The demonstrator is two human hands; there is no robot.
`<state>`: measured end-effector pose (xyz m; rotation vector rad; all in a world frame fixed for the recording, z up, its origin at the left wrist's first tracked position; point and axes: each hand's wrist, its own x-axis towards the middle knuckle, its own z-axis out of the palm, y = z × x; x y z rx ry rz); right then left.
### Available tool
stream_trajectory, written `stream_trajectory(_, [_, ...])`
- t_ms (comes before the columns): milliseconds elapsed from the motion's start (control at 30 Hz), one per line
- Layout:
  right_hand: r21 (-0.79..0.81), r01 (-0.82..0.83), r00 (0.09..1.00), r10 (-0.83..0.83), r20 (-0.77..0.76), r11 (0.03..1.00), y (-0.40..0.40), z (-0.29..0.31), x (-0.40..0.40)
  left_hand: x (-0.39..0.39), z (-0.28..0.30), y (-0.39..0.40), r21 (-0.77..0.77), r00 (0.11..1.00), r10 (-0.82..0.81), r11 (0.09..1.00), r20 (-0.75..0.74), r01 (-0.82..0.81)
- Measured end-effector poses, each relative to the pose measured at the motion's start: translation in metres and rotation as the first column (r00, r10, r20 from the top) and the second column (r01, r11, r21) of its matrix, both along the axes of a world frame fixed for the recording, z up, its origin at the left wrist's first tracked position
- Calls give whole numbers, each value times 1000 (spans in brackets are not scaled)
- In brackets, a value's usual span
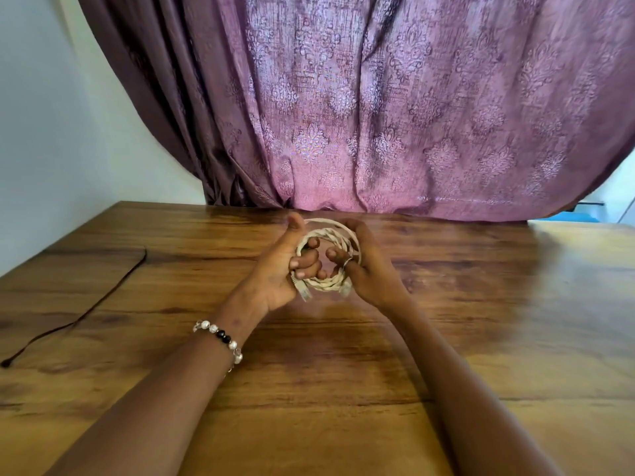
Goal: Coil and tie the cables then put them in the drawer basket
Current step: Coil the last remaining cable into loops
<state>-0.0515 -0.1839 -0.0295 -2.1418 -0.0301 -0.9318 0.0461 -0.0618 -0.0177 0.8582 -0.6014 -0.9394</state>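
1. Wooden counter (309, 389) nearest, bare arms reaching across it.
2. Left hand (278, 273) and right hand (367, 269) both curl their fingers round the cream cable (328, 235), coiled and held just above the counter.
3. Judged step: securing the coil; next, tuck the loose plug ends.
4. Dark cord (82, 317) lies uncoiled, far left.
5. No drawer basket in view.

You're in a home room: a patterned purple curtain (395, 115) hangs just behind the wooden table (343, 389), a pale wall (51, 132) beside it.
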Motion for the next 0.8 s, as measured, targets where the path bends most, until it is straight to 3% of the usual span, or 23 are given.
stream_trajectory(200, [-185,17,998,-5,68,983,9,-1,1,-3,8,4,16,992,31,999,-119,-29])
stream_trajectory(333, [-317,102,995,-99,27,943,2,-9,0,-5,5,2,90,998,62,994,11,-63])
stream_trajectory(600, [-168,175,983,-162,84,970,1,-6,4,-8,7,-1,31,999,-24,999,30,23])
stream_trajectory(700, [-169,238,966,-217,138,956,5,-2,4,-11,9,-3,20,993,-92,996,69,91])
stream_trajectory(800, [-216,257,961,-225,158,942,8,1,2,-14,9,-3,30,991,-57,998,117,54])
